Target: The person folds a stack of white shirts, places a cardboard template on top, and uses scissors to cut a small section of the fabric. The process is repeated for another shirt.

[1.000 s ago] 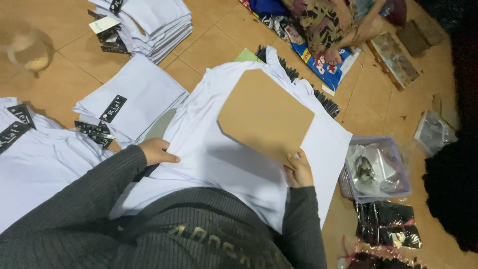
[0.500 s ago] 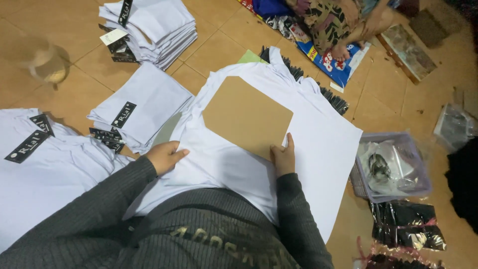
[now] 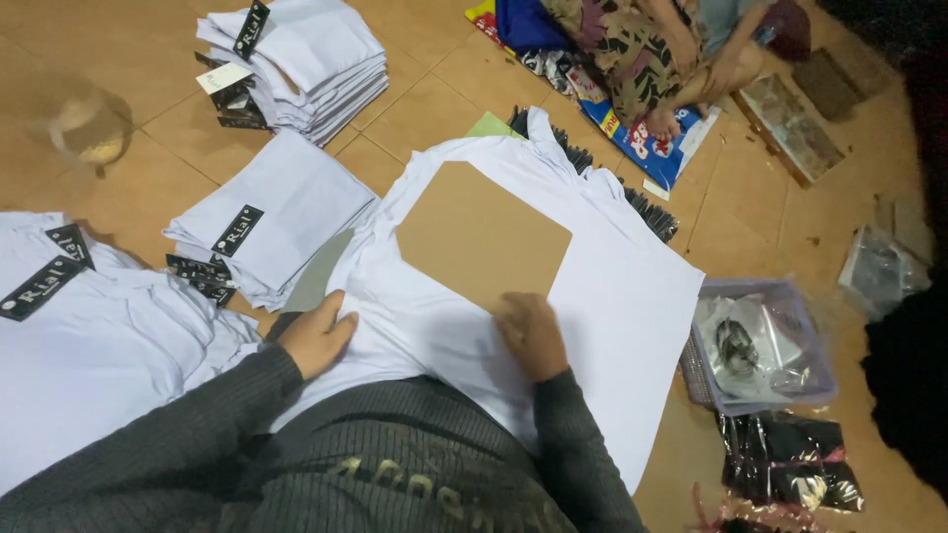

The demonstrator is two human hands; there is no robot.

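A white shirt (image 3: 612,296) lies spread flat on the tiled floor in front of me. A brown cardboard sheet (image 3: 479,232) rests on its middle. My left hand (image 3: 318,336) presses flat on the shirt's left edge, fingers together. My right hand (image 3: 531,336) lies palm down on the shirt at the cardboard's near edge, touching it. Neither hand clearly grips anything. Both arms wear dark grey knitted sleeves.
Stacks of folded white shirts with black tags lie at left (image 3: 267,222) and far left (image 3: 301,59). More white cloth (image 3: 89,345) lies at my left. A lilac basket (image 3: 765,350) of plastic bags stands at right. Another person (image 3: 662,59) sits beyond.
My right hand slid left along the cardboard's near edge, from its right corner toward the middle. The left hand stayed on the shirt's left edge. The view shifted slightly.
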